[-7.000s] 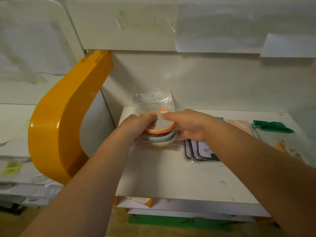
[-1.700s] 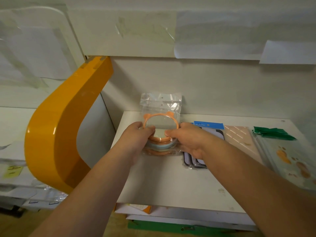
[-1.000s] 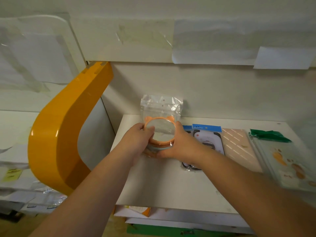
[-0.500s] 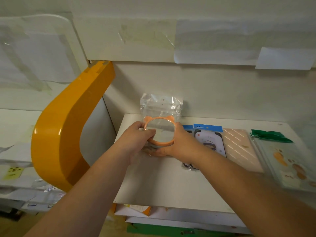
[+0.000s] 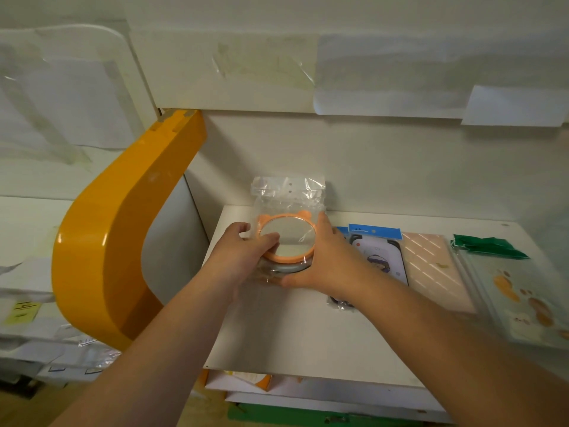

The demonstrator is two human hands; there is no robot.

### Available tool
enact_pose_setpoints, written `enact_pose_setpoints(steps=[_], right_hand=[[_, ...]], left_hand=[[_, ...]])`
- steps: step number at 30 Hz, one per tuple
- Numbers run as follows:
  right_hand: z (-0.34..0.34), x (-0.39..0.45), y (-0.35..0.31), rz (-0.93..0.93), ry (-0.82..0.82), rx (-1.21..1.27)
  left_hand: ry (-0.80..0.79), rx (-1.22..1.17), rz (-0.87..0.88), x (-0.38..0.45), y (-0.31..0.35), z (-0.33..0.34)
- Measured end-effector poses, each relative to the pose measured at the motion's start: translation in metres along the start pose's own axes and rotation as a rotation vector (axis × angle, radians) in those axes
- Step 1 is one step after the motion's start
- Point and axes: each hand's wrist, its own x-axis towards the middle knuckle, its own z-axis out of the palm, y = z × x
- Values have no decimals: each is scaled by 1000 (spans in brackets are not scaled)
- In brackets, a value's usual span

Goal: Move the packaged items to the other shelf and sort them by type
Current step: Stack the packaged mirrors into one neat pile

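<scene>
Both hands hold the bagged orange mirror (image 5: 288, 238) on the white shelf (image 5: 295, 328): left hand (image 5: 243, 257) and right hand (image 5: 326, 260) grip its sides.

mirror frame (image 5: 288, 258): orange | shelf (image 5: 295, 328): white | side panel (image 5: 117, 229): yellow-orange | header card (image 5: 375, 232): blue | flat pack (image 5: 431, 266): pink, white diagonal dashes | bag top (image 5: 489, 246): green

Soft, even, slightly greenish indoor light fills the view. A faint shadow lies under the upper shelf edge (image 5: 277, 110). Glare streaks the orange bracket (image 5: 101, 241) and the clear bag (image 5: 288, 195). Wide-angle bending curves the edges; the right forearm and lower corners are blurred.
</scene>
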Motion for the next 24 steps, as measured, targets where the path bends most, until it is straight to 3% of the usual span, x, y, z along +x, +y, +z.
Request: enact_pose_setpoints(steps=[10,21,24], right_hand=[[-7,-11,-1,-93,51,-171],[-4,-15,4,-183,116,-135],[-5,-17,3,-182,57,-182]], left_hand=[[-8,-112,2,-1,-1,1],[10,-1,3,2,-3,-4],[15,85,24,3,-6,-2]])
